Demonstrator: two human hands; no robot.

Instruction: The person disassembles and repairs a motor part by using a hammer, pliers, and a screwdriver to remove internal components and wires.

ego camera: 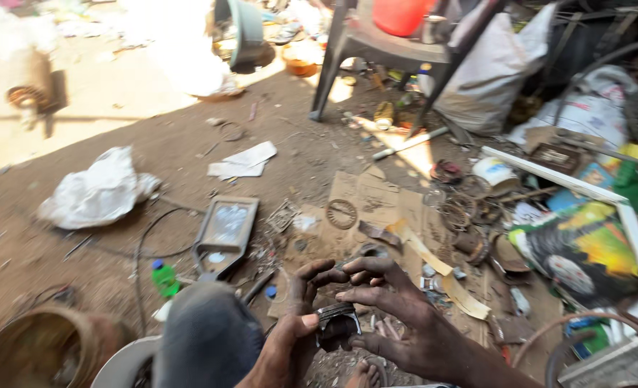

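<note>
Now, hold: your left hand [290, 338] and right hand [398, 316] both grip a small dark round metal part with ribbed grooves around its side [337, 325], low in the middle of the frame, just above your knee.
Left fingers: curled up around the part's left side, thumb pressed on the near edge; clamped, not loose.
Right fingers: arched over the top and far side, tips bent down onto it; the thumb seems to sit under the right edge, though I cannot tell exactly where it touches.
Part: looks oily and blackened, so it will likely slip; press with the flats of your fingers, not the tips.
Grip advice: keep one hand as the anchor and let the other do the turning or prying, so the piece does not twist free.
Below you: your bare foot [362, 373] shows at the bottom edge, right under the part; shift it aside if you can, a dropped piece would land there.
Ground: flattened brown cardboard [376, 197] lies just beyond your hands, with a toothed metal ring [342, 213] on it; work over it, so that anything that falls stays visible.
Left of centre: a grey rectangular lamp housing with a glass face [224, 230] and a small green plastic bottle with a blue cap [164, 278]; both near, neither touching your hands.
Light: your hands are in shade; tilt the part toward the sunlit ground at upper left to see the grooves.
</note>
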